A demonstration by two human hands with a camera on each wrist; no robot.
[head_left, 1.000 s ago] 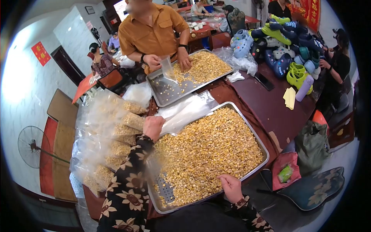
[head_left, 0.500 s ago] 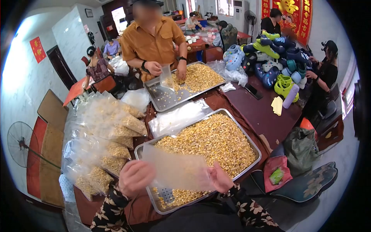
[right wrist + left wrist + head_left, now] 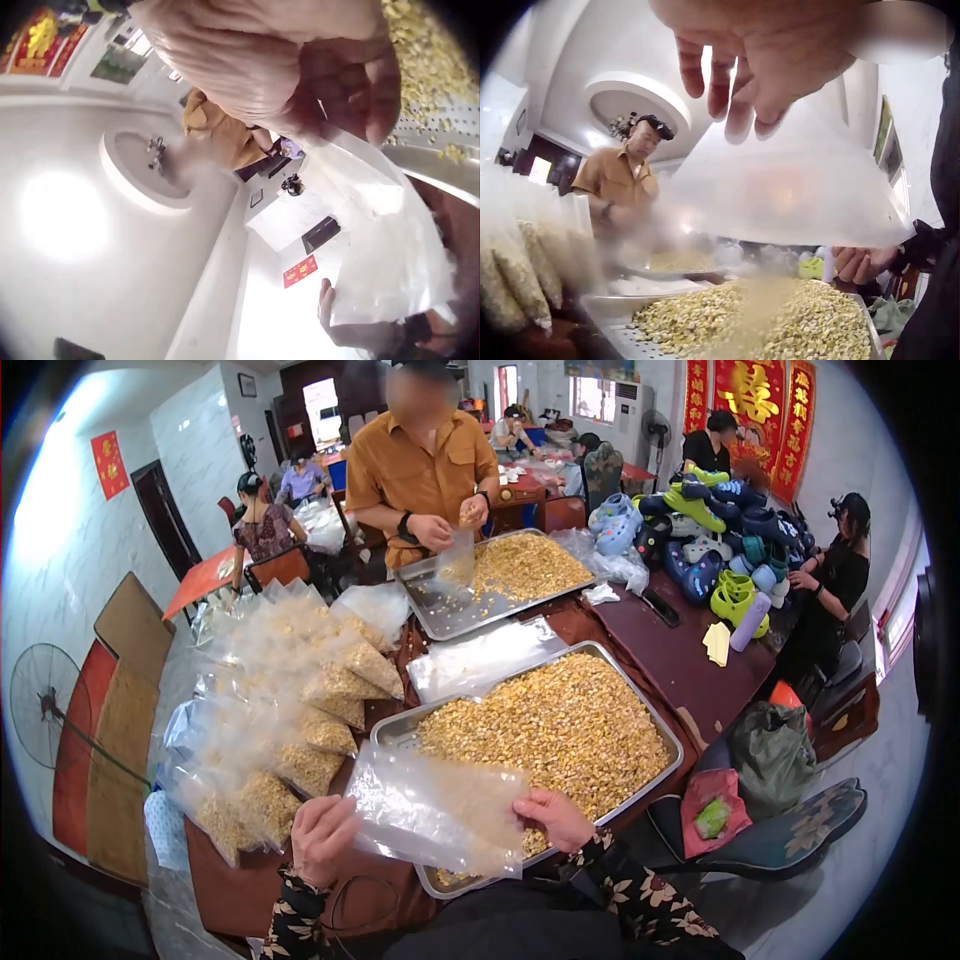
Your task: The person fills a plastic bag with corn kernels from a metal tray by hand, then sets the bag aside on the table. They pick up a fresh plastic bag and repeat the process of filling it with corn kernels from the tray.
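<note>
An unfilled clear plastic bag stretches between both hands over the near edge of a metal tray heaped with yellow kernels. At its left end the left hand pinches the bag's edge; in the left wrist view this hand has its fingers pointing down at the film. The right hand grips the other end between thumb and fingers. Seen from the right wrist, the bag hangs from the curled fingers of the right hand.
Filled bags stand crowded at the left. Flat plastic bags lie beyond the tray. Across the table, a person in an orange shirt holds a bag over a second tray. Piled clogs and a phone sit at the right.
The left hand has come back from the flat bags with one bag, now held between both hands and slightly lower than half a second ago. The opposite person's hand has risen from the kernels.
</note>
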